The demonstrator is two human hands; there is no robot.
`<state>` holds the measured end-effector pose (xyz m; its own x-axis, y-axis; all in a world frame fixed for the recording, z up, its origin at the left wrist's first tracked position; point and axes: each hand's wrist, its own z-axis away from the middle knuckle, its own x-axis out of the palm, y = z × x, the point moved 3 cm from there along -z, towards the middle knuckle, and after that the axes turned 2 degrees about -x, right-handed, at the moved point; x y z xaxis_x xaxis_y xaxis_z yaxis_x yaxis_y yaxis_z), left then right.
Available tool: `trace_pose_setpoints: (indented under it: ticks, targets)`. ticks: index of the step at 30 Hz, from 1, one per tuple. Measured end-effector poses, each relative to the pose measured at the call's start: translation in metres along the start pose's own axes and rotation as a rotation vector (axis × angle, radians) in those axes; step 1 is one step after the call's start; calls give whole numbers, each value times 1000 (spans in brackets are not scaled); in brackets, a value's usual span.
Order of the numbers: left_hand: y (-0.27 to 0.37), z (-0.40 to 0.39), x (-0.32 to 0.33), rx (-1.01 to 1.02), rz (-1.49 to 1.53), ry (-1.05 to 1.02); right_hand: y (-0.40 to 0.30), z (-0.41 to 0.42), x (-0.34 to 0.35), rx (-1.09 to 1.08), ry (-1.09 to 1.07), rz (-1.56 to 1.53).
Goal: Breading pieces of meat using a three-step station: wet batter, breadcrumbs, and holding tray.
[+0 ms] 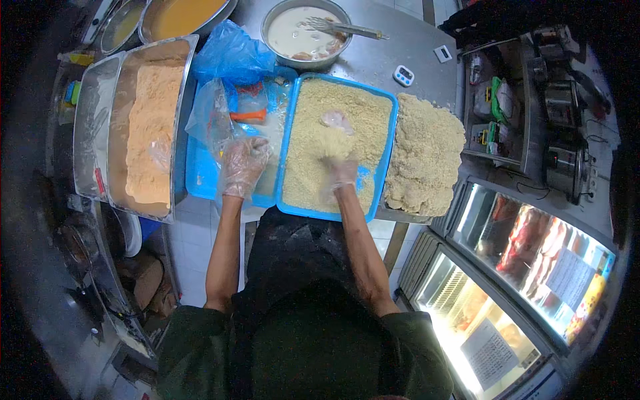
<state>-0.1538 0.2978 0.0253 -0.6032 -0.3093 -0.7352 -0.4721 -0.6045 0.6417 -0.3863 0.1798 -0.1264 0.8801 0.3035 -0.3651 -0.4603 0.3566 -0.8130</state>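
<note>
Before me is a blue plastic tray of pale yellow breadcrumbs. A piece of pale raw meat lies on the crumbs. My right hand, in a clear disposable glove, is low in this tray just nearer me than the meat. It is motion-blurred, with a spray of crumbs at its fingers. My left hand, gloved too, is over a second blue tray with its fingers curled. Clear plastic bagging lies against it; whether the hand grips anything is unclear.
Crumb-coated pieces are heaped at right. A metal bowl of white batter holds a whisk. A deep metal pan of orange powder stands at left. A blue plastic bag and a digital timer are farther back.
</note>
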Motion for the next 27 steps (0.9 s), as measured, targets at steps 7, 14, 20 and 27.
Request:
trace_pose_setpoints:
  ticks: [7, 14, 20, 27]
  targets:
    - [-40, 16, 10, -92, 54, 54, -79, -46, -56, -407, -41, 644]
    - [-46, 19, 27, -95, 141, 30, -24, -116, -59, -908, 403, 979]
    - [-62, 34, 23, -118, 132, 47, -85, -91, -24, -420, -351, 761]
    - [-62, 33, 27, -157, 151, 58, -83, -42, 45, -689, -328, 988]
